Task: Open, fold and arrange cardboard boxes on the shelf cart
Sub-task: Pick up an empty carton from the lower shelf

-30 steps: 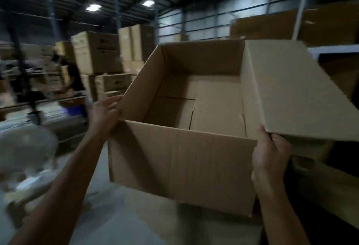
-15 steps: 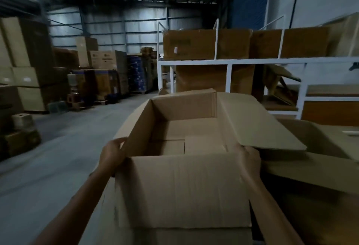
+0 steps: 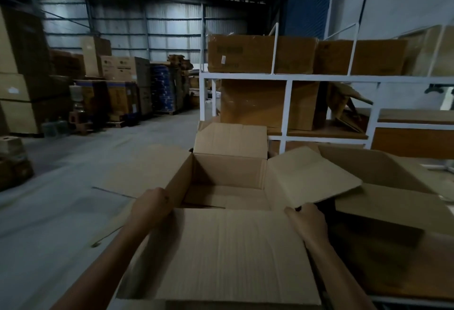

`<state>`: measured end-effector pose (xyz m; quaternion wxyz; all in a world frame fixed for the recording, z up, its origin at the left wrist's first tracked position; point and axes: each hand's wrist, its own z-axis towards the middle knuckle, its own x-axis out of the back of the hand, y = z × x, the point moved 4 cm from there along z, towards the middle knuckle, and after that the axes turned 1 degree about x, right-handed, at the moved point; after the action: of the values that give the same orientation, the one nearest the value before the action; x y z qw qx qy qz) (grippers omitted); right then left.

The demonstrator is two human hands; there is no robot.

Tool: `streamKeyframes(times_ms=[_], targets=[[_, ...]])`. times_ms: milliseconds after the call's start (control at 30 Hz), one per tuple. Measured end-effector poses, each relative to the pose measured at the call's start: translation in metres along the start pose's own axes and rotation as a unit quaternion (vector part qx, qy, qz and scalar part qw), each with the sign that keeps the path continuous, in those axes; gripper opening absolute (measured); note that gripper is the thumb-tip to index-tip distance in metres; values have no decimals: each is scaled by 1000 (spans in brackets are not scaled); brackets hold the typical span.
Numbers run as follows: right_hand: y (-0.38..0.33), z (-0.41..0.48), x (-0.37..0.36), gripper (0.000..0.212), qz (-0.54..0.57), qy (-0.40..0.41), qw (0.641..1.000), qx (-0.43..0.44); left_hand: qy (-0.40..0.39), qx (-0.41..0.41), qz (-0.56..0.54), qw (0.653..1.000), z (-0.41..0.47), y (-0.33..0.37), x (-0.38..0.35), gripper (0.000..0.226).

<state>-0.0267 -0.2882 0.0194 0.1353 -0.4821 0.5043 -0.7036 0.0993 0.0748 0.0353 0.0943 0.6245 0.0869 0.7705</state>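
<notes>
An open brown cardboard box (image 3: 228,250) is low in front of me, its four top flaps spread outward and its bottom folded shut inside. My left hand (image 3: 151,207) grips the box's near left corner at the rim. At the near right corner my right hand (image 3: 308,222) holds the edge under the right flap. Behind the box stands the white shelf cart (image 3: 286,105) with cardboard boxes on its upper and middle levels.
Another open cardboard box (image 3: 383,186) lies right of mine, over a brown shelf board (image 3: 405,277). Stacks of cartons (image 3: 27,93) and pallets (image 3: 122,93) line the left and back of the warehouse. Grey concrete floor (image 3: 61,199) stretches to the left.
The box has come down from chest height to a low position near the cart. My view has turned from the left stacks to the shelf cart. Both hands keep their hold.
</notes>
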Motion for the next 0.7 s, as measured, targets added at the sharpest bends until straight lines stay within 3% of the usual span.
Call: streamKeyframes(times_ms=[67, 133, 233, 300, 367, 433, 500, 567, 700], targets=[[-8, -11, 5, 35, -173, 16, 984, 33, 22, -11, 52, 998, -15, 11, 8, 14], [-22, -25, 4, 45, -238, 16, 964, 115, 13, -62, 91, 994, -35, 26, 15, 22], [-48, -67, -10, 54, -193, -146, 940, 240, -183, -194, 51, 962, -74, 58, 18, 39], [-57, -95, -25, 68, -242, -289, 887, 267, -286, -275, 21, 918, -104, 80, 25, 59], [-60, -116, -39, 84, -332, -365, 821, 287, -320, -332, 72, 885, -124, 90, 27, 79], [-59, -127, -46, 102, -412, -378, 782, 273, -343, -345, 131, 864, -131, 89, 19, 104], [-59, -131, -50, 109, -466, -351, 766, 271, -324, -339, 174, 866, -132, 85, 11, 118], [-59, -133, -54, 98, -480, -314, 767, 289, -288, -336, 185, 877, -129, 81, 5, 109], [-79, -126, -39, 49, -380, -217, 835, 333, -203, -358, 65, 909, -118, 87, 34, 49]])
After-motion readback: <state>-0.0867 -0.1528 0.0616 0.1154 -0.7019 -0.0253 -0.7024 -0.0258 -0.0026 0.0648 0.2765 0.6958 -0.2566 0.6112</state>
